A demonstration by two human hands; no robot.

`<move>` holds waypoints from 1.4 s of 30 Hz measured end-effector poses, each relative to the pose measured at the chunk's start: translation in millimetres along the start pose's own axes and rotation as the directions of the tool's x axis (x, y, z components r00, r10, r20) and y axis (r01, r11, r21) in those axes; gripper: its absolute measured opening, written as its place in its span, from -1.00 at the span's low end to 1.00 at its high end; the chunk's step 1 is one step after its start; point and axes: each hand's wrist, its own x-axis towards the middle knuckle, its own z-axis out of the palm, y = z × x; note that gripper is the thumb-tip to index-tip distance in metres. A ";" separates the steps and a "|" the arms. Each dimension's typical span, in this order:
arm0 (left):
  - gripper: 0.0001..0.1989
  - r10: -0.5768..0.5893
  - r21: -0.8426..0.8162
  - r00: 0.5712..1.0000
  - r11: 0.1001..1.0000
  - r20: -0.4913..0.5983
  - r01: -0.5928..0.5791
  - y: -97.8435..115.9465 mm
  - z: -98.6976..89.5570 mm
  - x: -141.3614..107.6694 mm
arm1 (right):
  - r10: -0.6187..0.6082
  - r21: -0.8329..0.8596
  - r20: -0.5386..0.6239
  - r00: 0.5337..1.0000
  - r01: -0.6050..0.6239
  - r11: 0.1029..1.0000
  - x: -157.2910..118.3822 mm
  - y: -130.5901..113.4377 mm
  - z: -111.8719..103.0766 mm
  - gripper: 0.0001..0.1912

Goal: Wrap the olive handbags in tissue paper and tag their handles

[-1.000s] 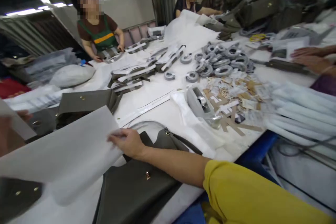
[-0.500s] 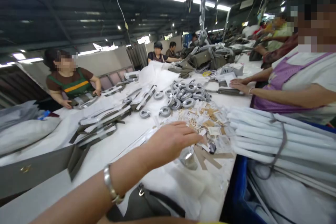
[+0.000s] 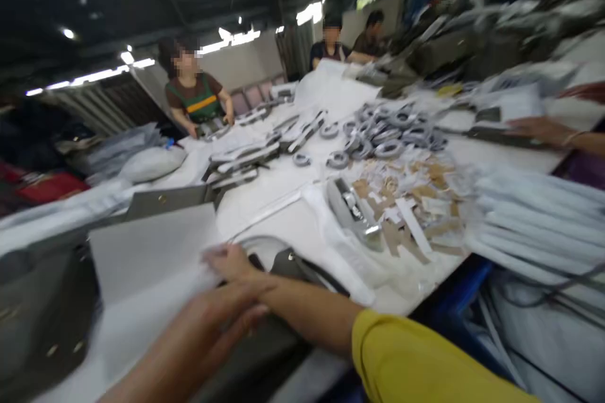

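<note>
At the lower left, my left hand (image 3: 215, 321) is over a dark grey bag (image 3: 265, 359), its thumb apart from its fingers and nothing visible between them. My right hand (image 3: 232, 262) reaches in from a yellow sleeve, crossing just beyond my left. Its blurred fingertips are at the right edge of a white sheet (image 3: 155, 258); whether they grip it cannot be made out. A second dark grey bag (image 3: 42, 308) with gold-coloured fittings lies left of the sheet. Clear wrap around a grey coil (image 3: 347, 208) lies on the white table (image 3: 269, 214).
Grey coils (image 3: 387, 132) are heaped mid-table behind paper scraps (image 3: 425, 201). White padded strips (image 3: 534, 220) lie at right above a blue bin (image 3: 454, 293). A co-worker in a green apron (image 3: 203, 101) stands across the table; another person's hands (image 3: 543, 129) are at right.
The view has turned left. My left hand has drawn back from over the scraps to the bag, and my right hand and yellow sleeve have come into full view. The white sheet now stands out beside them.
</note>
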 end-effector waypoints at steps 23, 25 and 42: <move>-0.44 -0.258 0.287 0.966 0.926 0.013 0.244 -12.5 104.5 -134.1 | -0.190 -0.017 -0.094 0.977 0.190 0.982 12.4 76.4 21.8 -0.64; -0.36 -0.262 0.285 0.962 0.931 0.081 0.230 -21.5 95.2 -138.8 | -0.220 -0.081 -0.054 0.974 0.216 0.973 11.6 76.0 23.3 -0.65; -0.19 -0.259 0.237 0.964 0.934 -0.060 0.266 -2.4 149.4 -161.7 | -0.298 -0.519 0.245 0.923 0.384 0.764 -7.9 -17.9 -15.3 -0.55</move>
